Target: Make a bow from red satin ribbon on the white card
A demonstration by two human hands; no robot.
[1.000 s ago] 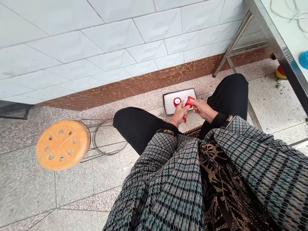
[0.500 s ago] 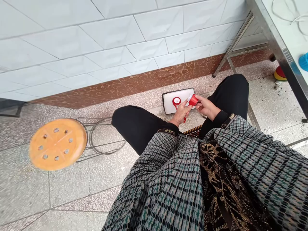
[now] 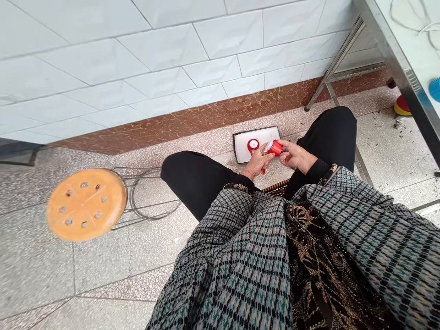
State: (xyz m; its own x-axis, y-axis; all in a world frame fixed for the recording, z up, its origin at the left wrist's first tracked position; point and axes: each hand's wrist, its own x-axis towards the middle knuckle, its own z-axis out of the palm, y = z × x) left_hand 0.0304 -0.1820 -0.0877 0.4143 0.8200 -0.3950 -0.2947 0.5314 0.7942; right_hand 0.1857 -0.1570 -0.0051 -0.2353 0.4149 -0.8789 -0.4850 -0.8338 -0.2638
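Note:
Between my hands is a small red spool [image 3: 275, 147] with a whitish rim, perhaps wound with ribbon or thread. My left hand [image 3: 258, 161] is closed at its pale end. My right hand [image 3: 294, 155] pinches its red side with thumb and fingers. A bit of red [image 3: 263, 171] shows just under my left hand; whether it joins the spool I cannot tell. Behind my hands, a shallow dark-edged box [image 3: 263, 136] with a white inside lies on the floor. In it is a flat red roll [image 3: 253, 145] with a white centre, its red tail running toward my left hand.
An orange round stool [image 3: 87, 204] with metal legs lies tipped over at the left. At the right stands a metal-framed table [image 3: 385, 34] with a cable [image 3: 424, 27] and a blue item [image 3: 435, 89] on it. A tiled wall [image 3: 220, 68] runs behind the box.
The red spool has turned in my fingers, its pale end now facing more to the left. My hands have hardly moved, and the view has shifted slightly.

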